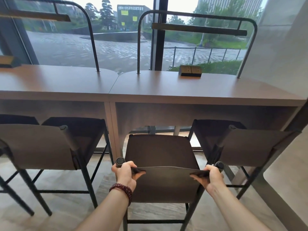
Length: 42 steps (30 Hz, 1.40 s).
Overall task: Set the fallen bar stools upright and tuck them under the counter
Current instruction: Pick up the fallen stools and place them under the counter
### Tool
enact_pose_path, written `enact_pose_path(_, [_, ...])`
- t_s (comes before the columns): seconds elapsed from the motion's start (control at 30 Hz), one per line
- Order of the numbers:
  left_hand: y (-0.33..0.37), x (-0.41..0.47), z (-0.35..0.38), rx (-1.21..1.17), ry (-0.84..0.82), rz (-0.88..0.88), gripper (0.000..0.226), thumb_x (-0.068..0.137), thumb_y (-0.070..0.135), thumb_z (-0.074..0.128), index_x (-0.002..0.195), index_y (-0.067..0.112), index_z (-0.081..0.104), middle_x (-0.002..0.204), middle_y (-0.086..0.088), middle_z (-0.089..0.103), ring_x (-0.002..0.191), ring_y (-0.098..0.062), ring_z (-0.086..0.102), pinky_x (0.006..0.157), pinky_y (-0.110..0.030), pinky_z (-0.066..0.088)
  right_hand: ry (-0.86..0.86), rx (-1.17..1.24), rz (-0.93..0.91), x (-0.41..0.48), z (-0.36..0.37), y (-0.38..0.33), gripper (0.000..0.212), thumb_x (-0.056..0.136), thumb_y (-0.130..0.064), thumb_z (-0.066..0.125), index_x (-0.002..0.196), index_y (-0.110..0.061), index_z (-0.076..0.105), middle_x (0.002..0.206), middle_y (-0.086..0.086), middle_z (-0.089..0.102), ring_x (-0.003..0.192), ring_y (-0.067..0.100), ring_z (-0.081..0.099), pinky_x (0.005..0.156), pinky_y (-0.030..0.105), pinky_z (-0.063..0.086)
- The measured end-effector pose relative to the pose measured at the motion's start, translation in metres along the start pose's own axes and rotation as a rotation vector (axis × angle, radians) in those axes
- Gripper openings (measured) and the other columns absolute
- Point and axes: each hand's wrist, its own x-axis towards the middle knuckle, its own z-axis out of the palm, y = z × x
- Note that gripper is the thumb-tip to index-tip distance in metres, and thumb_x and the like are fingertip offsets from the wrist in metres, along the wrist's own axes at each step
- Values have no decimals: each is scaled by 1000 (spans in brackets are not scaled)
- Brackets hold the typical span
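Note:
A dark brown bar stool (160, 152) stands upright in front of me, its seat facing the counter (166, 90) and its front edge just below the counter's lip. My left hand (125, 172) grips the left end of its backrest top. My right hand (210, 176) grips the right end. A second stool (45, 145) stands upright to the left, with its seat partly under the counter. A third stool (246, 144) stands upright to the right, also partly under.
The counter's support panel (113, 127) drops between the left and middle stools. Curved black lamp frames (196, 14) rise from the counter top, and a small wooden block (190, 70) sits at its back. A pale wall (283, 47) closes the right side. A window is behind.

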Motion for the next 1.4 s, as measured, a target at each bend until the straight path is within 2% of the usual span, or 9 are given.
enact_pose_path(0.17, [-16,15,32,-107,48,37,53,74,-21,42,107,20,31,102,-13,43,90,-33,50,66,-54,53,-35,-54,-43,37,19,-29,45,74,8,47,113,-12,36,93,16,44,75,41,55,48,58,53])
enact_pose_path(0.4, [-30,36,69,-127,63,53,70,75,-20,47,128,23,33,117,-17,45,93,-34,53,78,-61,52,-32,-54,-92,84,37,-48,41,78,6,50,112,-14,42,93,17,47,76,40,56,51,58,53])
enact_pose_path(0.57, [-28,37,73,-121,84,39,65,77,-19,48,125,22,34,115,-17,46,97,-35,53,79,-61,52,-24,-40,-75,83,40,-50,43,80,3,52,115,-18,42,91,16,48,78,39,57,53,59,54])
enact_pose_path(0.7, [-22,36,66,-71,39,-13,63,77,-15,57,126,19,36,116,-18,47,99,-36,54,74,-57,54,-38,-40,-74,73,40,-51,44,87,-7,60,123,-22,39,102,17,50,79,36,58,69,63,53])
enact_pose_path(0.77, [-17,35,60,-11,-1,-44,61,80,-7,63,129,19,37,118,-17,50,96,-33,55,79,-58,53,-46,-59,-63,67,41,-49,47,86,-18,65,126,-19,40,108,18,54,75,33,63,74,65,52])
enact_pose_path(0.9, [0,24,49,96,-49,-82,56,84,17,65,132,22,36,127,-14,48,109,-35,52,95,-56,45,-58,-126,-36,31,53,-42,31,88,-32,63,111,-14,53,110,12,62,79,28,64,79,50,51])
enact_pose_path(1.0, [16,12,33,156,-107,-80,56,82,26,61,133,23,38,133,-12,47,116,-34,50,99,-56,41,-66,-176,5,-9,70,-19,36,88,-34,61,117,-16,55,116,8,61,91,29,63,87,48,47])
enact_pose_path(1.2, [53,-33,-5,120,-181,-11,40,96,22,49,134,17,39,152,-17,27,137,-36,34,108,-51,37,-78,-189,105,-96,104,32,55,91,-35,55,140,-17,39,144,11,44,133,34,41,106,50,37])
enact_pose_path(1.4, [78,-79,-59,34,-219,3,38,98,22,44,134,12,42,150,-17,34,135,-34,38,107,-47,39,-217,-207,163,-183,128,74,59,93,-33,52,146,-17,31,153,14,30,137,33,36,106,49,39])
